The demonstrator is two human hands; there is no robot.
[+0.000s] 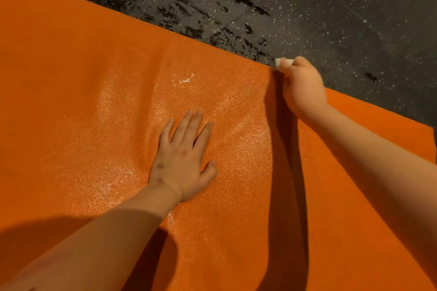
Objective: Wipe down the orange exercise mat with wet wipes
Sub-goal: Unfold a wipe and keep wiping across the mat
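Your mat (pixel 71 101) lies flat on the floor (pixel 354 19) and fills most of the view, running out of frame at the left and at the bottom. Its far edge is a straight line slanting from the upper left down to the right, where one corner shows near the right border. So much of the mat is cut off that you cannot tell which way its long axis runs; only that one long, straight edge is in sight.

Your left hand (pixel 184 158) is pressed palm down on the middle of the mat. Its fingers are straight and slightly spread, the thumb is out to the side, and it holds nothing.

Your right hand (pixel 302 87) is up at the far edge. Its fingers are curled tight around a wadded white wipe (pixel 283 62). A small end of the wipe pokes out past the knuckles, just where the mat meets the floor.

Between your hands and beyond the left one, the pebbled surface of the mat shines with a glossy sheen. The floor is dark and flecked with white, with blacker patches along the mat's edge.

By count there are one mat, one wipe and two hands with bare forearms.
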